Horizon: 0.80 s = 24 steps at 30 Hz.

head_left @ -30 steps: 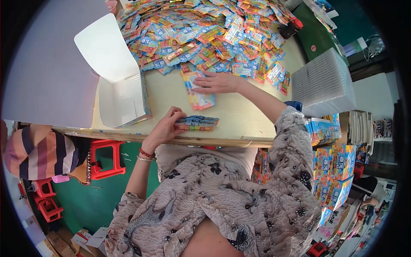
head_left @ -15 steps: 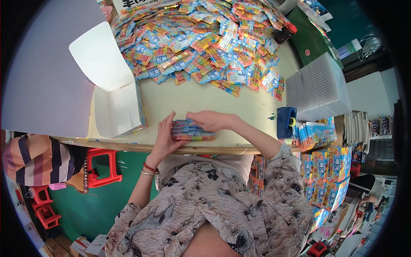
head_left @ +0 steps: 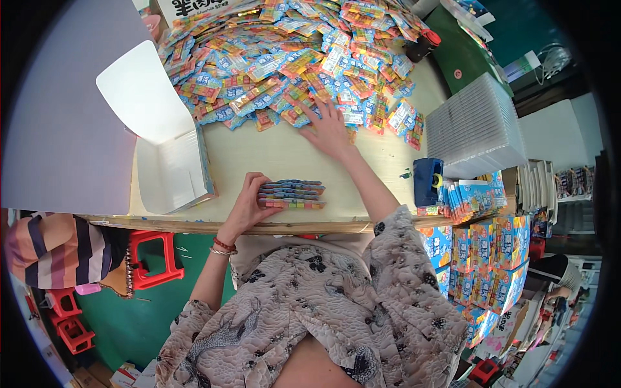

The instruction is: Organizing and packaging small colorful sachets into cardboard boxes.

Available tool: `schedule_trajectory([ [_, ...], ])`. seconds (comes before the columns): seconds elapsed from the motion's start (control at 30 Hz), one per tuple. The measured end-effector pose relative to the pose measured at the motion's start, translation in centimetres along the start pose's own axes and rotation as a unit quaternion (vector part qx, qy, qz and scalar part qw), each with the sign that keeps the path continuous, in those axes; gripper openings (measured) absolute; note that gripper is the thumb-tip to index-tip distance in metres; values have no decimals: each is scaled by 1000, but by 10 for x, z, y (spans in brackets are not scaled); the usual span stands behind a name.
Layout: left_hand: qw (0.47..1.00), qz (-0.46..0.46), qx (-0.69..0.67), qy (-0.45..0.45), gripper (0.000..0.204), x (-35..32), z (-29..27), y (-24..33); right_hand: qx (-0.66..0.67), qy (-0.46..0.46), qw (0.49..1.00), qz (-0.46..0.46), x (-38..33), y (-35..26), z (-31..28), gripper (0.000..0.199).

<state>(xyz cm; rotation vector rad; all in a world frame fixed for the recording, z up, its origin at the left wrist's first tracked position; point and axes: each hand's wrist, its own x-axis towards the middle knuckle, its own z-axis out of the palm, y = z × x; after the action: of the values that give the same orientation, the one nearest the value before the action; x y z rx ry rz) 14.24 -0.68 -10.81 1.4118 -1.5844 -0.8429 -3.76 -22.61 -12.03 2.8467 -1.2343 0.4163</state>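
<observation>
My left hand is closed round one end of a small stack of candy packets, held on edge just above the table's front edge. Fanned layers of blue, yellow and red show along the stack. Farther off, my right hand reaches over the near side of a large heap of candy packets. Its fingers are spread and touch the packets there; no packet is seen gripped in it. Left of the stack stands a white carton with its lid raised.
A blue tape dispenser stands at the table's right, before a stack of clear plastic trays. Filled display boxes are piled lower right. A dark bottle with a red cap is beside the heap. Red stools stand on the green floor.
My right hand has left the stack of packets and moved away to the heap, its fingers now spread. My left hand stays on the stack.
</observation>
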Motion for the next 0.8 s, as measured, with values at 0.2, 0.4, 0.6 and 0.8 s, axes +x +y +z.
schedule_trajectory([
  [0.2,1000,23,14,-7,62,-5,-3,-7,42,-44,998,-15,-38,-5,1,64],
  [0.4,1000,-4,-13,-12,62,-3,-4,-1,211,84,973,29,-44,28,3,60],
  [0.6,1000,-7,-22,-16,63,-3,-2,-3,136,99,927,336,28,31,-3,82],
  [0.8,999,-18,-30,-26,63,-4,-3,-2,163,-58,928,330,47,40,-11,84],
])
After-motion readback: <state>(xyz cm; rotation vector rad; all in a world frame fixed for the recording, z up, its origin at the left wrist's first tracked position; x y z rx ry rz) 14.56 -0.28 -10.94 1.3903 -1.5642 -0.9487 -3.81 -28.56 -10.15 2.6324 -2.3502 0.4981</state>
